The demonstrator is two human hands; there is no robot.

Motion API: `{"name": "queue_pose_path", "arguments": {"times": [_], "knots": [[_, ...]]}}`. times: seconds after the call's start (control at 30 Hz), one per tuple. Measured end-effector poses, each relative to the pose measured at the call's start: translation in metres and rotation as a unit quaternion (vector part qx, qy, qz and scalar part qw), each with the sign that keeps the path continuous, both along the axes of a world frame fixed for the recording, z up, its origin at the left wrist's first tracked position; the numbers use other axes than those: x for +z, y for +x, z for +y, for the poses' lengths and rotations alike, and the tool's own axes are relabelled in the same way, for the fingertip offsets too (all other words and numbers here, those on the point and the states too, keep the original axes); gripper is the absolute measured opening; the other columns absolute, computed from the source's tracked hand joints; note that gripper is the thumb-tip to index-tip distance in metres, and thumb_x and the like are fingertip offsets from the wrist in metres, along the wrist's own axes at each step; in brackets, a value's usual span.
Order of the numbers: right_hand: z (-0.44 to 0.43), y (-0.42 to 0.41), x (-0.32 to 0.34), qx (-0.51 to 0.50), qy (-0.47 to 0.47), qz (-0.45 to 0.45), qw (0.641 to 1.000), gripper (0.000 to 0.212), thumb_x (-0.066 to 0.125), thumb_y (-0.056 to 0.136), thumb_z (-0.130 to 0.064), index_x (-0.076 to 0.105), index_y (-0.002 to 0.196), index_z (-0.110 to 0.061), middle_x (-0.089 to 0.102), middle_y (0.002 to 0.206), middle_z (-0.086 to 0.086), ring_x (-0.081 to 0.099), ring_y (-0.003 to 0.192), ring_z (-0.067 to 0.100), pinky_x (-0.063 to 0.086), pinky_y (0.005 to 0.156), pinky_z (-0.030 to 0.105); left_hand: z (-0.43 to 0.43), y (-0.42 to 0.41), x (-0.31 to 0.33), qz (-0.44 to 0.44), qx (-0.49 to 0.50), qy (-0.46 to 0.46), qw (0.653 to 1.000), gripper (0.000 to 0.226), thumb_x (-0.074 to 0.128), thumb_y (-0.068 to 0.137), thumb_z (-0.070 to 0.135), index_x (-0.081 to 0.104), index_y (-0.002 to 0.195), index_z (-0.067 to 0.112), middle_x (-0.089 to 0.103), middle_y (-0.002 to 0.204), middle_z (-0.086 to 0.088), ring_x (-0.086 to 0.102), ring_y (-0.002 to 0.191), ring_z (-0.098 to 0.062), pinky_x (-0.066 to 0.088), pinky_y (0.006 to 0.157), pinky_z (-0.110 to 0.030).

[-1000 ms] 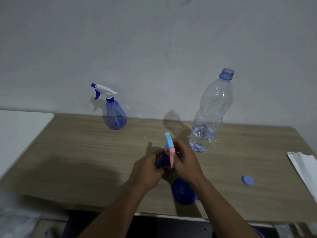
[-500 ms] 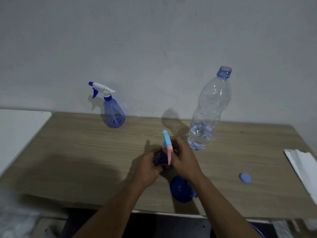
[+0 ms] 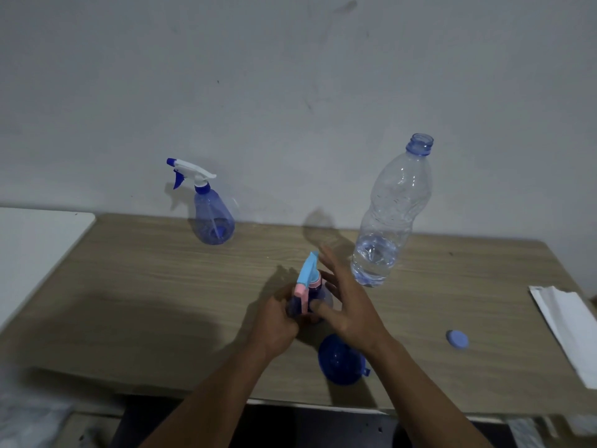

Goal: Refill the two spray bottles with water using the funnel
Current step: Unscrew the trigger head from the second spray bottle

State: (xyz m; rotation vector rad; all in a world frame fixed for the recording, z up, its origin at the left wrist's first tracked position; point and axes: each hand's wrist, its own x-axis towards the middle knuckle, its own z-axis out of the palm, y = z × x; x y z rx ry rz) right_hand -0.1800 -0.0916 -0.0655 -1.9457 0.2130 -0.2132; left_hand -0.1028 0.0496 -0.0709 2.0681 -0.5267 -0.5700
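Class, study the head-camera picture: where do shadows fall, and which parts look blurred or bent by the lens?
Head view: dim light; a broad shadow darkens the table left of the left hand; the water bottle leans, bent by the wide lens; the right hand with spread fingers looks slightly motion-blurred; the far spray bottle casts a faint shadow on the wall.

Both forearms reach forward; left hand (image 3: 276, 321) is curled closed, right hand (image 3: 350, 307) has fingers (image 3: 326, 258) spread.
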Motion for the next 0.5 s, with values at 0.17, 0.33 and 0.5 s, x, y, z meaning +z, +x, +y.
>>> {"name": "queue_pose_path", "arguments": {"times": [0.17, 0.33, 0.5], "knots": [[-0.001, 0.010, 0.006, -0.022, -0.125, 0.003, 0.992, 0.075, 0.075, 0.085, -0.046, 0.035, 0.149, -0.044, 0.047, 0.135, -0.031, 0.043, 0.124, -0.016, 0.032, 0.095, 0.000, 0.000, 0.000, -0.002, 0.004, 0.005, -0.005, 1.000, 0.025, 0.062, 0.090, 0.000, 0.061, 0.112, 0.012, 0.056, 0.079, 0.016, 0.051, 0.066, 0.006, 0.039, 0.056, 0.001], [0.010, 0.012, 0.007, -0.082, -0.092, -0.021, 0.992, 0.068, 0.071, 0.086, -0.054, 0.041, 0.146, -0.039, 0.054, 0.136, -0.022, 0.049, 0.125, -0.008, 0.040, 0.101, 0.013, 0.000, 0.002, -0.006, 0.043, 0.000, -0.043, 0.998, 0.026, 0.070, 0.084, -0.001, 0.065, 0.105, 0.013, 0.064, 0.083, 0.016, 0.063, 0.071, 0.011, 0.044, 0.060, -0.002], [0.011, 0.016, 0.034, -0.133, 0.001, -0.070, 0.989, 0.062, 0.078, 0.087, -0.029, 0.047, 0.140, -0.030, 0.065, 0.123, -0.014, 0.061, 0.118, 0.001, 0.048, 0.104, 0.022, -0.002, 0.006, -0.015, 0.076, 0.009, -0.062, 0.995, 0.038, 0.079, 0.077, 0.001, 0.064, 0.104, 0.024, 0.070, 0.093, 0.012, 0.065, 0.087, -0.002, 0.044, 0.064, -0.002]]}}
